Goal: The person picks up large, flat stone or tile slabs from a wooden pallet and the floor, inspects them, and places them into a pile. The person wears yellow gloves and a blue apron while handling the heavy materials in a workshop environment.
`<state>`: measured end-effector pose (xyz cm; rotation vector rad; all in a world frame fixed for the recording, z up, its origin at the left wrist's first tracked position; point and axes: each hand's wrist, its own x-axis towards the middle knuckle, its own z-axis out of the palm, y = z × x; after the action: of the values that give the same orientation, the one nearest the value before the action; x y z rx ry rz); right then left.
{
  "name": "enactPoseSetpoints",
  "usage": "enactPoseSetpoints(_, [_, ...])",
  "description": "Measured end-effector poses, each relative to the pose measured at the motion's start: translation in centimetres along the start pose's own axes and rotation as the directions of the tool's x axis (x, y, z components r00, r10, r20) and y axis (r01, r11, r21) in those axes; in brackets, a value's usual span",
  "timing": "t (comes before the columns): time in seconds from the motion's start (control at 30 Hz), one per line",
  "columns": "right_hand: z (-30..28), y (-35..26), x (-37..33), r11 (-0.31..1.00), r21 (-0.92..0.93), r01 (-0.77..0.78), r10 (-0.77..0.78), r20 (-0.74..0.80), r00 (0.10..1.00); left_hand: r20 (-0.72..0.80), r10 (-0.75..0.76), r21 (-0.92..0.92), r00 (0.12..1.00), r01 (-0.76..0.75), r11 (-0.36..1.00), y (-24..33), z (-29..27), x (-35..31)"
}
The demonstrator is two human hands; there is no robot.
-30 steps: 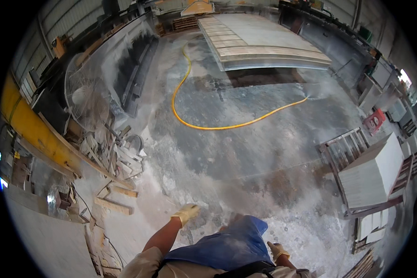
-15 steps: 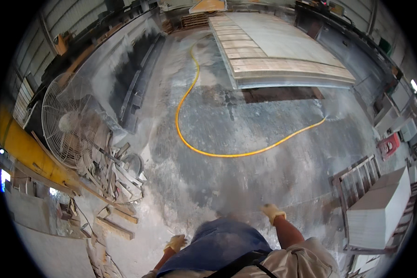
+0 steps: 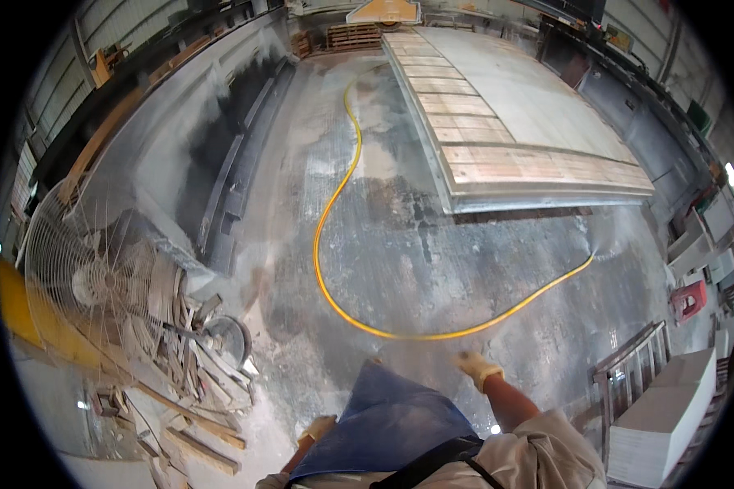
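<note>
My right hand (image 3: 479, 371), in a cream work glove, hangs ahead of me over the wet floor. Its fingers are slightly blurred, look loosely stretched and hold nothing visible. Low beside my blue apron (image 3: 395, 411) is my gloved left hand (image 3: 318, 427), partly tucked against the apron's edge, its fingers loose with nothing seen in them. Neither hand touches the yellow hose (image 3: 416, 336), which curves across the floor in front of me. Water sprays from its right end.
A large platform (image 3: 538, 167) topped with slabs stands ahead. A caged fan (image 3: 98, 281) and a pile of offcut strips (image 3: 208, 359) are at left. On the right are a metal rack (image 3: 628, 367), a white block stack (image 3: 665, 424) and a red stool (image 3: 689, 301).
The platform and the hose appear lower and nearer, and the fan has shifted toward the left rim, as my view moves forward. Both my hands have swung slightly.
</note>
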<state>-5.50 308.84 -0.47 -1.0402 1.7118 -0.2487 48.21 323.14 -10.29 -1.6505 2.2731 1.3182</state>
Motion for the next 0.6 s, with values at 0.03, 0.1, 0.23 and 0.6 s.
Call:
enactPoseSetpoints(0.03, [0.1,3.2,0.9,1.000,-0.015,0.001,-0.002,-0.054,0.999,-0.002,-0.055,-0.122,0.998,0.054,0.991,-0.8,-3.4,3.6])
enactPoseSetpoints(0.1, [0.0,0.7,0.8,0.995,-0.067,-0.078,0.075,-0.055,0.996,0.134,-0.588,-0.803,0.798,0.435,0.407,-2.1,-10.5,9.8])
enactPoseSetpoints(0.23, [-1.2,-3.0,-0.7,0.929,-0.060,-0.365,0.367,0.029,0.930,-0.094,-0.506,-0.745,0.857,0.277,0.607,-3.9,-26.8,20.9])
enactPoseSetpoints(0.6, [-7.5,-17.9,27.0,0.953,-0.181,-0.244,0.260,0.068,0.963,-0.153,-0.451,-0.575,0.879,0.293,0.764,1.6,-46.5,46.0])
